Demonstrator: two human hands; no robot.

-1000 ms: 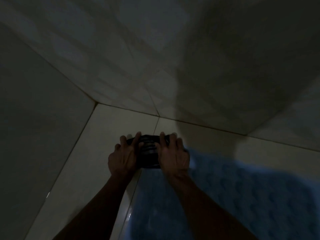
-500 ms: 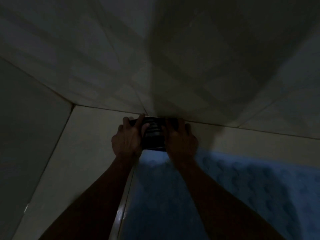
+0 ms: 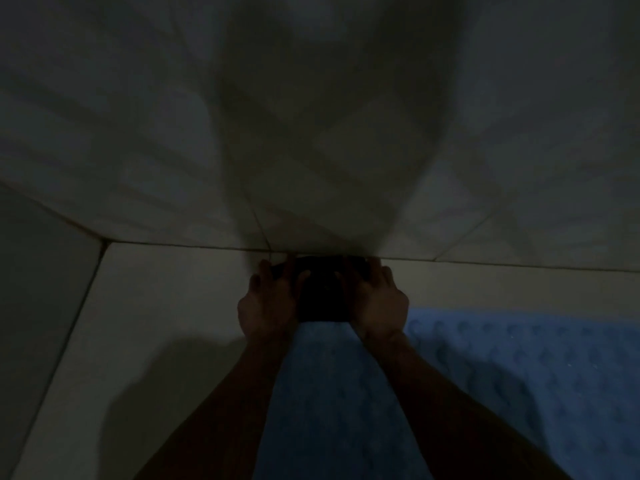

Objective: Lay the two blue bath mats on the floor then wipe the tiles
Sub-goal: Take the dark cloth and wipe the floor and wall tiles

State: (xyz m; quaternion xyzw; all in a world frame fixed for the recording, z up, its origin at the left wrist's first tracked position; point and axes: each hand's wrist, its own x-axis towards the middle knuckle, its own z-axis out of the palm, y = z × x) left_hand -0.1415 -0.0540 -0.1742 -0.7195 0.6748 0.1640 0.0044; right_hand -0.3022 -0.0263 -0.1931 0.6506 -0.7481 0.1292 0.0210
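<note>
The room is very dark. A dark cloth (image 3: 323, 296) lies on the pale floor tile (image 3: 156, 306), with its far edge against the foot of the wall. My left hand (image 3: 266, 303) presses on the cloth's left end, fingers laid over it. My right hand (image 3: 379, 303) presses on its right end in the same way. A blue bath mat (image 3: 519, 375) with a bumpy surface lies flat on the floor at the lower right. It reaches between my forearms up to the cloth. I cannot make out a second mat as a separate piece.
A tiled wall (image 3: 311, 133) rises straight ahead, with my shadow across it. A second wall (image 3: 34, 289) closes the left side and meets the first in a corner at the far left. Bare floor tile lies left of my arms.
Both hands have slid the cloth forward across the tile, from a little short of the wall to its base. The view has moved closer to the wall.
</note>
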